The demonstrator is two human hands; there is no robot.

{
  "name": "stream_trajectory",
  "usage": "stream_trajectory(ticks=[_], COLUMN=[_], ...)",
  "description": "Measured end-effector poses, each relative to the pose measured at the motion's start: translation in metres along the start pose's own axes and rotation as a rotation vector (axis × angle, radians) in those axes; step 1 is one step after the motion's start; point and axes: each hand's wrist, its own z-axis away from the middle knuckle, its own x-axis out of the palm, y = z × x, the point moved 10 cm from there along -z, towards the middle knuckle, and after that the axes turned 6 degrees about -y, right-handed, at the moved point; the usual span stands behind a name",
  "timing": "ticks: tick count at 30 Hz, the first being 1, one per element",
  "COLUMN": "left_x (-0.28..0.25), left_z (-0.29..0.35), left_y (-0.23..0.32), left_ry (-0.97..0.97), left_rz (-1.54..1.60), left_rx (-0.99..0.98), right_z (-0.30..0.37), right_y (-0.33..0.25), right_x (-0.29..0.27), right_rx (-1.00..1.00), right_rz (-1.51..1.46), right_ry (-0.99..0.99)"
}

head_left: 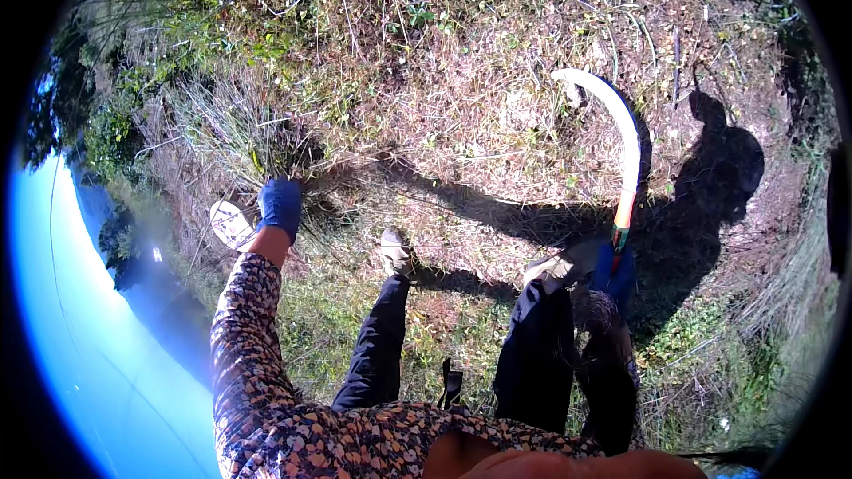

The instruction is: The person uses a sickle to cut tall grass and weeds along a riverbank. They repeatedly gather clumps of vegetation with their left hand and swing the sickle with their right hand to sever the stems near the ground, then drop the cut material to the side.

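Observation:
In my right hand (612, 277), gloved in blue and half in shadow, is a sickle (628, 146). Its handle end is reddish and green; the long pale blade curves up and to the left over the ground. My left hand (281, 206), also in a blue glove, is stretched out to the left and closed at the base of a tuft of dry grass (240, 129). The stems inside that fist are mostly hidden. A pale oval object (232, 223) with dark marks lies beside my left wrist; its kind is unclear.
Dry cut stems and low green weeds cover the ground (479, 115). My shoe (396, 251) stands between the hands, and another is near the sickle handle. My shadow (719, 168) falls to the right. Taller grass (790, 257) grows at the right edge; bushes (111, 137) stand left.

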Motion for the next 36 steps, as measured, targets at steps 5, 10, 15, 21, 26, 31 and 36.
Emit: stream_trajectory(ticks=[5, 10, 15, 21, 26, 31, 36], left_x=[-0.091, -0.310, -0.412, -0.443, -0.386, -0.268, -0.308], left_z=[-0.009, 0.039, -0.016, -0.112, -0.094, -0.033, -0.020], left_y=[-0.022, 0.201, 0.230, 0.188, 0.186, 0.183, 0.155], left_ry=[0.231, 0.893, 1.277, 0.719, 0.408, 0.309, 0.660], left_rz=[-0.171, -0.166, -0.189, 0.046, -0.020, 0.077, 0.054], left_rx=[-0.028, 0.581, 0.360, 0.151, 0.425, 0.556, 0.459], right_z=[-0.170, -0.279, -0.270, -0.240, -0.159, -0.128, -0.237], right_y=[-0.110, -0.201, -0.225, -0.210, -0.082, -0.083, -0.242], right_x=[0.055, 0.100, 0.110, 0.103, 0.097, 0.067, 0.033], right_rx=[-0.006, -0.196, -0.227, -0.296, 0.132, 0.211, -0.100], right_rz=[-0.809, 0.116, 0.254, 0.259, -0.411, -0.843, -0.357], right_ry=[-0.049, -0.134, -0.196, -0.056, -0.276, -0.542, -0.145])
